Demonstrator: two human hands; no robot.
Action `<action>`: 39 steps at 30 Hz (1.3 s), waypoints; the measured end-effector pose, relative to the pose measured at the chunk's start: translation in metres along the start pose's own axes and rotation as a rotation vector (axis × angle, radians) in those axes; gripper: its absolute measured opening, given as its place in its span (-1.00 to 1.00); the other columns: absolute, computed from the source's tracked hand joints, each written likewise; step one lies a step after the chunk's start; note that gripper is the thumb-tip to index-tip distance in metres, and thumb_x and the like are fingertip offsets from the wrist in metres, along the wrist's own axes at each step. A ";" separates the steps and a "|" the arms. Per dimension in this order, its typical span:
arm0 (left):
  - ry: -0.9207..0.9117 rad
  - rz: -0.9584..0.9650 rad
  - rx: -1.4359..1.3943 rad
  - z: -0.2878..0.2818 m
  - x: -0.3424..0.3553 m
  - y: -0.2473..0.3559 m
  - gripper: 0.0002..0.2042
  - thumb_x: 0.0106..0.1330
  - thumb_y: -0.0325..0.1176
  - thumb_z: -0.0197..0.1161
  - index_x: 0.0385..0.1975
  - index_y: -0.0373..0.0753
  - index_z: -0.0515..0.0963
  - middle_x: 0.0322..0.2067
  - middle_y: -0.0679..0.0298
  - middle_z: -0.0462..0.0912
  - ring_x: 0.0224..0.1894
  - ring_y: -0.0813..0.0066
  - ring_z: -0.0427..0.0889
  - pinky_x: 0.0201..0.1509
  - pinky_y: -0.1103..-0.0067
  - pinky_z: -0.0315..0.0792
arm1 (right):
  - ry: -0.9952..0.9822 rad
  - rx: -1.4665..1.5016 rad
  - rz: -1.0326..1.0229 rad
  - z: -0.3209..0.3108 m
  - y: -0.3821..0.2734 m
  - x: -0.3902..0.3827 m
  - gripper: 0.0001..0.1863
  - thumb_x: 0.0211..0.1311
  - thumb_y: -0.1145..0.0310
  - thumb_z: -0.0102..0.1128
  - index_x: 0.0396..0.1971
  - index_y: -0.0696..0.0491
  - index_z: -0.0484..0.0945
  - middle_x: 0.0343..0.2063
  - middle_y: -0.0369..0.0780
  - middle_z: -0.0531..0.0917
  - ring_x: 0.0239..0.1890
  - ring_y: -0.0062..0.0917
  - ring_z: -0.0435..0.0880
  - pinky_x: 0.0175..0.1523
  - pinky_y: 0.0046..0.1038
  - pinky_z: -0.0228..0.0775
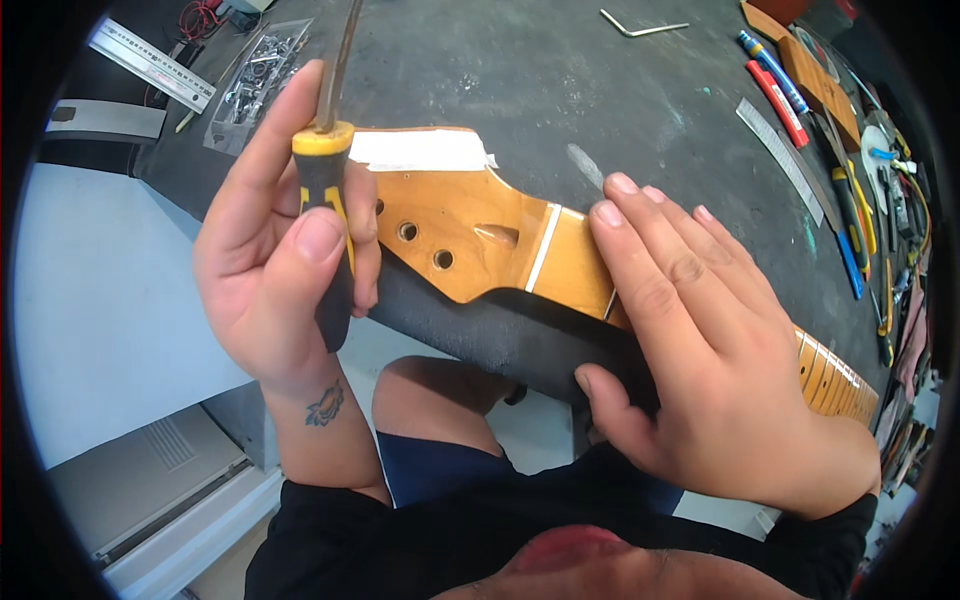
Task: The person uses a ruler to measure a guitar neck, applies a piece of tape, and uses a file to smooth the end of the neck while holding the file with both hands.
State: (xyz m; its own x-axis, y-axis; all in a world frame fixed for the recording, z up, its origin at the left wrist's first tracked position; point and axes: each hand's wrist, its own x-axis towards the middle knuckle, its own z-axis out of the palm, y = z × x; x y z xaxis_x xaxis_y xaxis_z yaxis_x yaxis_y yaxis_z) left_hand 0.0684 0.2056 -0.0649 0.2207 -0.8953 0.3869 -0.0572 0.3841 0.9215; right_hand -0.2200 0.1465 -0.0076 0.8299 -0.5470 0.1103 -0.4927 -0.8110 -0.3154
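A guitar neck of amber wood (525,225) lies slantwise along the near side of the dark workbench, its headstock to the left and its fretboard facing up. White tape (420,150) covers the headstock's far edge; a pale nut (543,248) crosses the start of the fretboard. My left hand (260,250) grips a screwdriver (322,165) by its black and yellow handle, shaft pointing up and away, in front of the headstock's left end. Flat across the fretboard rests my right hand (700,310), fingers stretched out and thumb apart, hiding several frets.
At the far left are a clear tray of small metal parts (260,85) and a steel ruler (150,65). A hex key (643,25) lies at the back. Markers (778,103), another ruler (780,160) and several hand tools (850,215) line the right side.
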 end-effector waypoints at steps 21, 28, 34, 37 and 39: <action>-0.034 0.023 -0.210 -0.009 0.008 0.005 -0.38 0.64 -0.40 0.11 0.66 -0.44 0.28 -0.26 0.05 0.64 -0.63 0.58 0.50 -0.63 0.70 0.37 | 0.158 0.007 -0.039 0.013 -0.001 -0.005 -0.08 0.07 0.32 0.54 0.51 0.20 0.48 0.50 0.04 0.54 0.44 0.02 0.60 0.53 0.05 0.44; -0.080 -0.152 0.043 0.000 0.018 0.016 -0.36 0.54 -0.49 0.24 0.63 -0.42 0.35 -0.21 0.16 0.65 -0.54 0.63 0.55 -0.59 0.71 0.38 | 0.218 -0.100 -0.224 0.031 0.012 -0.009 -0.26 0.38 0.19 0.32 0.52 0.19 0.53 0.59 -0.09 0.50 0.61 -0.01 0.43 0.58 0.26 0.30; -0.304 -0.047 0.641 0.019 0.069 0.081 -0.38 0.38 -0.61 0.33 0.50 -0.37 0.55 0.06 0.11 0.81 -0.02 0.52 0.76 0.11 0.55 0.63 | 0.278 -0.136 -0.266 0.032 0.000 -0.020 -0.15 0.33 0.13 0.43 0.58 0.14 0.44 0.61 -0.12 0.47 0.61 -0.07 0.45 0.60 0.22 0.29; -0.435 0.079 0.873 0.043 0.100 0.096 -0.41 0.34 -0.59 0.36 0.44 -0.37 0.62 0.14 0.07 0.85 0.11 0.44 0.80 0.21 0.51 0.62 | 0.211 -0.127 -0.247 0.032 0.001 -0.017 -0.14 0.35 0.12 0.42 0.59 0.15 0.42 0.61 -0.10 0.46 0.60 -0.06 0.47 0.55 0.16 0.35; -0.476 0.080 0.881 0.076 0.111 0.113 -0.41 0.34 -0.58 0.37 0.44 -0.37 0.62 0.10 0.06 0.86 0.08 0.44 0.81 0.19 0.51 0.62 | 0.222 -0.135 -0.220 0.032 0.001 -0.022 -0.15 0.36 0.12 0.41 0.59 0.15 0.42 0.61 -0.09 0.45 0.59 -0.06 0.47 0.52 0.12 0.38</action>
State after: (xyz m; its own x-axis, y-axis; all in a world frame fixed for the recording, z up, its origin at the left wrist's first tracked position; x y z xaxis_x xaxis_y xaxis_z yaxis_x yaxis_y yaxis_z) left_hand 0.0124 0.1329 0.0849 -0.2167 -0.9452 0.2442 -0.7975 0.3157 0.5141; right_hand -0.2307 0.1644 -0.0403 0.8500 -0.3760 0.3691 -0.3511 -0.9265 -0.1352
